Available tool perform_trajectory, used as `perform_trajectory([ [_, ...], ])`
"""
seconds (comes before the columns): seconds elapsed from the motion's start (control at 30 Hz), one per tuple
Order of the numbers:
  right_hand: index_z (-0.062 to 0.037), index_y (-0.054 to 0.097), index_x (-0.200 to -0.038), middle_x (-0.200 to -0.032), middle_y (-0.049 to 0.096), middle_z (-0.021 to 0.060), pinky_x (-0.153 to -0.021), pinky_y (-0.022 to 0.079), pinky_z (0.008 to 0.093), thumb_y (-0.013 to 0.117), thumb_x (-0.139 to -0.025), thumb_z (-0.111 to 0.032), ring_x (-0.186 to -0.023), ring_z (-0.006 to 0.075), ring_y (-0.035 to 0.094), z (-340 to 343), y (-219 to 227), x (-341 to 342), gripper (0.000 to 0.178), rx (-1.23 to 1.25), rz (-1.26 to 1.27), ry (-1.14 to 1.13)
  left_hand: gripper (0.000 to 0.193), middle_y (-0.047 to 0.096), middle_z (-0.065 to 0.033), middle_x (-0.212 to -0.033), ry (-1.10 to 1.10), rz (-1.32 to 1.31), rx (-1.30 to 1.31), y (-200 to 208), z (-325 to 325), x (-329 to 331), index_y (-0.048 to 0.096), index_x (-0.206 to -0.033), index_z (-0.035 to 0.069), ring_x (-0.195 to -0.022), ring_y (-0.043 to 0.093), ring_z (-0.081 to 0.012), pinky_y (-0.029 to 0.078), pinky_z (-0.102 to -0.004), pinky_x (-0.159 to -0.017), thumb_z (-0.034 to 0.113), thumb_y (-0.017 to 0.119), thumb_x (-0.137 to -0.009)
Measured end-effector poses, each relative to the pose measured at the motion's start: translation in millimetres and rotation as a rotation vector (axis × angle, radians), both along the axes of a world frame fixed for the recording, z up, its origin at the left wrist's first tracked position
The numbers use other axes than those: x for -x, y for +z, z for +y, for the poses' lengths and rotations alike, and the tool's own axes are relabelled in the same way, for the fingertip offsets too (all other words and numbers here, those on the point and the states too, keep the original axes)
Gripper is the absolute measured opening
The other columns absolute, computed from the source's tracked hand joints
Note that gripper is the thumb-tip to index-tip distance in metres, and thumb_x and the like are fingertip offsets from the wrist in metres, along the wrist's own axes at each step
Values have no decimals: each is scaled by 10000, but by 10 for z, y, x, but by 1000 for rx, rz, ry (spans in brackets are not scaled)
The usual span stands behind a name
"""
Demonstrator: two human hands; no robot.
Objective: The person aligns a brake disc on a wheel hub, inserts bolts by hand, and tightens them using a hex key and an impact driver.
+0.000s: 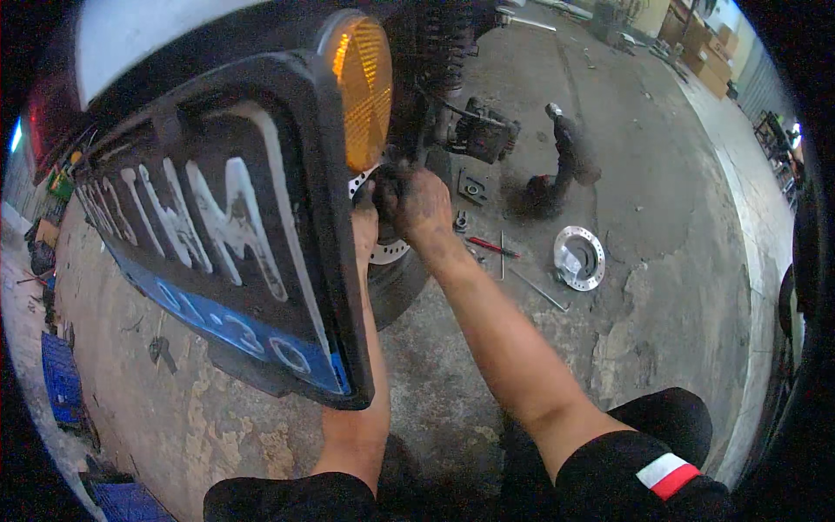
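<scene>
Greasy and dark, your right hand (419,202) grips the wheel hub (383,252) behind the number plate (217,244); your left hand (364,217) is mostly hidden, grip unclear.

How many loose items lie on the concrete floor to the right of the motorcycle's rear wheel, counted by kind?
Silver brake disc: 1
Red-handled tool: 1
Thin metal rods: 2
Dark square metal plate: 1
Total: 5
Smaller bits near the right hand are too small to tell and are left out.
</scene>
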State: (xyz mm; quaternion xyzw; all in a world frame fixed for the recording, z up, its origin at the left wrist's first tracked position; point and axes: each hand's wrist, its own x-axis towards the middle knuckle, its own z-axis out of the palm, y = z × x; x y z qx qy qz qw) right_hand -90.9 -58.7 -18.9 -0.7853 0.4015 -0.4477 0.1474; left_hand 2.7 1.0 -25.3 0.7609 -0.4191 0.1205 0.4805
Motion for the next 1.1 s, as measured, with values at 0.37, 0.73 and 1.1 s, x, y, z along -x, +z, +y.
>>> perform_trajectory([
  [0.37, -40, 677, -872, -813, 643, 207, -688, 521, 446, 671, -744, -254, -787, 368, 639, -49, 648, 205, 249, 7, 327, 240, 696, 476, -252, -1306, -277, 492, 106, 238, 507, -112, 403, -1290, -71, -1213, 465, -369, 355, -437, -1029, 326, 716, -811],
  [0.73, -13, 635, -1004, -809, 651, 210, -679, 495, 455, 617, -858, -333, -795, 337, 648, 107, 759, 980, 352, 81, 547, 767, 517, 634, -240, -1076, -20, 77, -112, -17, 761, 70, 568, -1125, -58, -1038, 604, -349, 431, -430, -925, 359, 680, -842],
  [1.1, -26, 614, -976, -783, 637, 239, -621, 509, 481, 602, -876, -269, -727, 411, 633, 314, -578, 331, 264, -271, -344, 409, 284, 672, -142, -953, -213, 309, -132, 76, 637, 229, 607, -1014, -53, -897, 628, -195, 471, -328, -809, 199, 641, -889],
])
